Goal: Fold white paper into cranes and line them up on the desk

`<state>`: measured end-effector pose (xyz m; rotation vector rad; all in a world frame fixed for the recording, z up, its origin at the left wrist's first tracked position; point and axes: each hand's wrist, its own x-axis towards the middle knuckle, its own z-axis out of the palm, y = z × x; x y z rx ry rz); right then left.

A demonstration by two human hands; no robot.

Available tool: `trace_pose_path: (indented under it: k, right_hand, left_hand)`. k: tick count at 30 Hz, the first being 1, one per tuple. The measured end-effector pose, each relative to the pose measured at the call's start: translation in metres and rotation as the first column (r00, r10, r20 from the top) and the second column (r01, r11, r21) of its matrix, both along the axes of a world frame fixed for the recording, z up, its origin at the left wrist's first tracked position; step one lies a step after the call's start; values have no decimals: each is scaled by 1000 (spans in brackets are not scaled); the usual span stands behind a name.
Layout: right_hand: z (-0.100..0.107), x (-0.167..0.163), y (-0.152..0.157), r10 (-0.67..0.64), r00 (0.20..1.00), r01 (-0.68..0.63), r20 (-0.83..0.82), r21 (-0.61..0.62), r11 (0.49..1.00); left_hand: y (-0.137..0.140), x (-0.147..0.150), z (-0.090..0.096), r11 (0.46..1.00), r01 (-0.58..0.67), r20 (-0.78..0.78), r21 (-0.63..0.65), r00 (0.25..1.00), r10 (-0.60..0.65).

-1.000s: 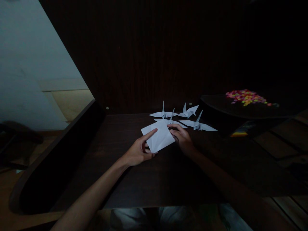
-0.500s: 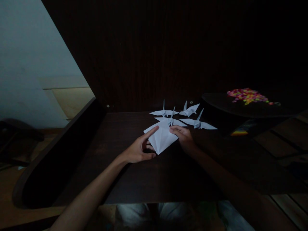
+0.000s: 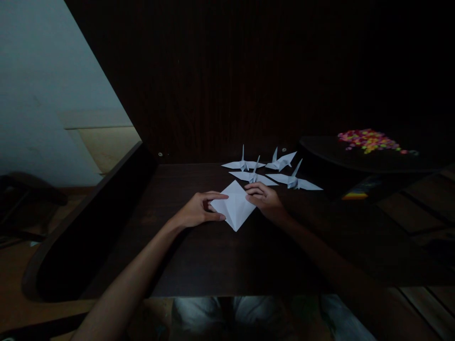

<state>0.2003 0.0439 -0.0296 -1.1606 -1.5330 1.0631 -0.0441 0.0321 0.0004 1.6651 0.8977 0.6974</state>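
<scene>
A white folded paper, diamond-shaped with crease lines, is between my hands over the dark desk. My left hand has its fingers and thumb on the paper's left corner. At the right corner, my right hand grips the edge between thumb and fingers. Just behind the paper stand several white origami cranes with spread wings: one crane is closest, another crane sits behind it, a third crane is at the back right, and another crane is to the right.
The dark wooden desk has a tall back panel and a raised side panel on the left. On a rounded ledge at the right lies a heap of small colourful pieces. Dim light hides much of the right side.
The paper now lies as an even diamond, its upper part no longer raised toward the cranes. My left hand has shifted left and slightly up to its left corner.
</scene>
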Motion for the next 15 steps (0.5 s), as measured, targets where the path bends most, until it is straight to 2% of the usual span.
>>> trace_pose_path:
  k: [3,6,10,12,15]
  right_hand:
    - [-5,2,-1,65,954,-130,294,208,969]
    - [-9,2,-3,81,866,-300,493,383,874]
    - [-9,1,-6,170,793,-462,585,395,794]
    - [-8,2,-7,196,766,-500,612,376,780]
    - [-9,5,-8,226,742,-531,631,348,772]
  left_hand:
    - [5,-7,-1,995,47,-180,93,983,-30]
    - [7,-14,-2,971,120,-347,208,937,-41]
    - [7,-16,-4,903,175,-508,392,860,54]
    - [6,-15,-4,867,206,-528,453,846,75]
    - [5,-12,-4,846,264,-549,463,835,40]
